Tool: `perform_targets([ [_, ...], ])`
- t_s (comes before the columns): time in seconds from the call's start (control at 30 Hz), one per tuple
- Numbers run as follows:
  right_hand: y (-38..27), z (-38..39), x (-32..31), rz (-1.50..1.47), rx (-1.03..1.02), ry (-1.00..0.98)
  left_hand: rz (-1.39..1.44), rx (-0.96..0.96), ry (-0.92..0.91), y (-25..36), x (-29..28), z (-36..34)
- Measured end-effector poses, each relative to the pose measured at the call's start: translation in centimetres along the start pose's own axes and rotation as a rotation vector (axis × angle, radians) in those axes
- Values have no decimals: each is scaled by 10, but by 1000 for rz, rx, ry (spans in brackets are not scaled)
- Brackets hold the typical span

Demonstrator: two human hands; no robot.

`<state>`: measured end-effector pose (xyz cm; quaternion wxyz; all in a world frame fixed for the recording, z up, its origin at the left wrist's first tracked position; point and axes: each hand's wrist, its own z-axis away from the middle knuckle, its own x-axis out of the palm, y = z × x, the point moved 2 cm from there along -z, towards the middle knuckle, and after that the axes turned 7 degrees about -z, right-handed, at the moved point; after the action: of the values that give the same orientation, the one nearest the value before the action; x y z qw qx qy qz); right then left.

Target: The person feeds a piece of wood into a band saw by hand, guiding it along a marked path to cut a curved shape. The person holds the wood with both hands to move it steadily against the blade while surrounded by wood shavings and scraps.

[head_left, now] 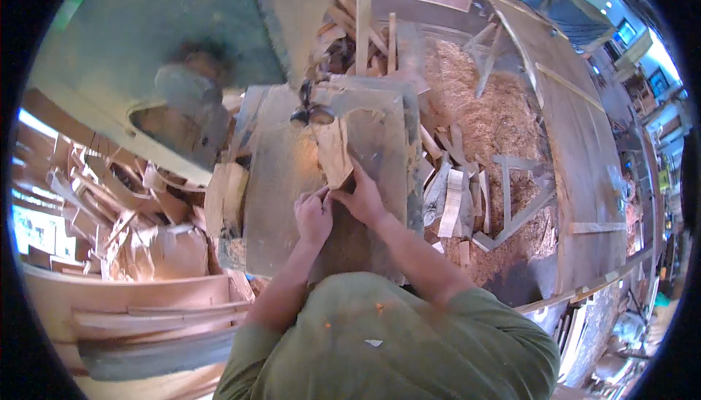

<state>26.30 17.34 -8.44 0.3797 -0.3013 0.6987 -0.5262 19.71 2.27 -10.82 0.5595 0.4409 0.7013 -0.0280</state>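
Observation:
A flat piece of pale wood lies on the grey machine table, its far end pointing at a dark guide and blade assembly. My right hand presses on the near right edge of the wood piece. My left hand grips the near end of the same piece with curled fingers. Both forearms come up from my green shirt at the bottom.
Sawdust heap and loose wood offcuts lie right of the table. Stacked wood scraps fill the left. Long boards run along the right. More offcuts pile up behind the machine.

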Motion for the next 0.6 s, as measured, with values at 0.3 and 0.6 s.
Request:
perform_targets([
  [0.3,-1,4,3,-66,43,-19,81,-42,30,-4,5,5],
  [0.6,-1,2,2,-82,82,-15,144,-41,77,-3,4,3],
])
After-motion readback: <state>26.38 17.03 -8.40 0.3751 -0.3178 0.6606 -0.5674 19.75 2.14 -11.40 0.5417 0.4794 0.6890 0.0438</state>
